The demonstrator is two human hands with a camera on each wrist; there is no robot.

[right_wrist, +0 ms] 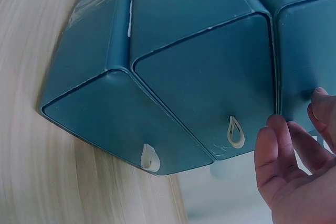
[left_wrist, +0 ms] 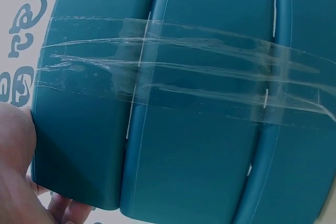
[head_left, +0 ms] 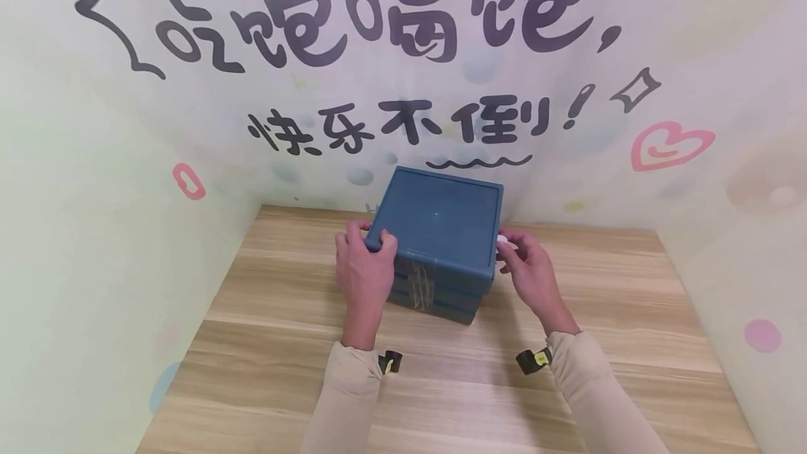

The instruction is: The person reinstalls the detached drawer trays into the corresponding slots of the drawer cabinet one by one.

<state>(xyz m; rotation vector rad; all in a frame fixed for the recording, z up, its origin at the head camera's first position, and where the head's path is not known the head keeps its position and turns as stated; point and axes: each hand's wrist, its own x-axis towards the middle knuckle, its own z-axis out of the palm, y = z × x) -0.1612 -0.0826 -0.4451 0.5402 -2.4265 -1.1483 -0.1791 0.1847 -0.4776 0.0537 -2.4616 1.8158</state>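
A blue drawer box (head_left: 438, 219) of three stacked tiers stands on the wooden table near the back wall. My left hand (head_left: 366, 265) grips its left edge, thumb over the top and fingers round the side. In the left wrist view, that hand (left_wrist: 18, 166) holds the top tier. At the box's right side, my right hand (head_left: 529, 265) pinches a small white pull tab (head_left: 501, 239); the right wrist view hides this tab behind the fingers (right_wrist: 266, 153). Loop-shaped white tabs show on the middle drawer (right_wrist: 235, 132) and the bottom drawer (right_wrist: 149, 158).
Clear tape (left_wrist: 199, 72) runs across the tiers on the side facing me. Behind the box rises a white wall (head_left: 353, 181) with dark lettering and a pink heart. The wooden table (head_left: 271, 342) extends in front and to both sides.
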